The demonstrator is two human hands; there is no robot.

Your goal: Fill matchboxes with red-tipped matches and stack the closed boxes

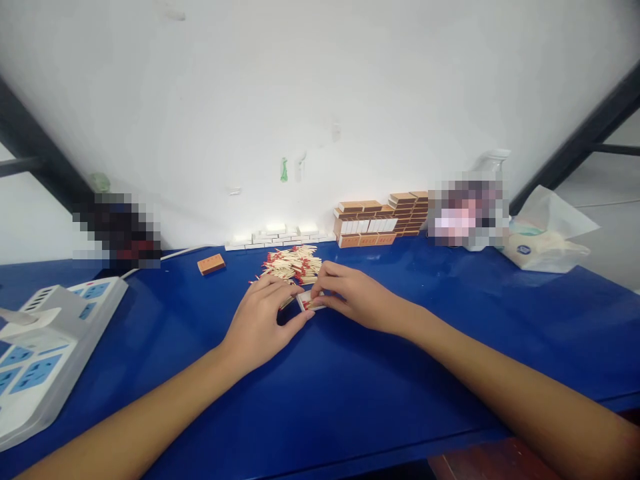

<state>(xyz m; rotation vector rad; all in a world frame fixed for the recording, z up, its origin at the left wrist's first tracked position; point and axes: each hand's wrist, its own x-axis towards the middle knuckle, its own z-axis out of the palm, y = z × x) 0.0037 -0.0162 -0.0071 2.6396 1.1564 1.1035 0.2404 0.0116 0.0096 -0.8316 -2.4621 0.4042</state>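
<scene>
A small white matchbox tray [303,299] with a few red-tipped matches in it lies on the blue table between my hands. My left hand [263,319] grips the tray's left end between thumb and fingers. Over the tray's right part, the fingers of my right hand [353,293] are pinched together on matches [311,305], partly hidden by the fingers. Just behind my hands spreads a loose pile of red-headed matches [295,263]. To the left of the pile, an orange matchbox cover [212,265] lies by itself.
White matchbox trays [280,237] line the wall behind the pile. Brown matchboxes [367,239] are stacked to their right. A large power strip [100,320] occupies the left side, and a plastic bag [545,233] stands at the right. Two items at the back are blurred out.
</scene>
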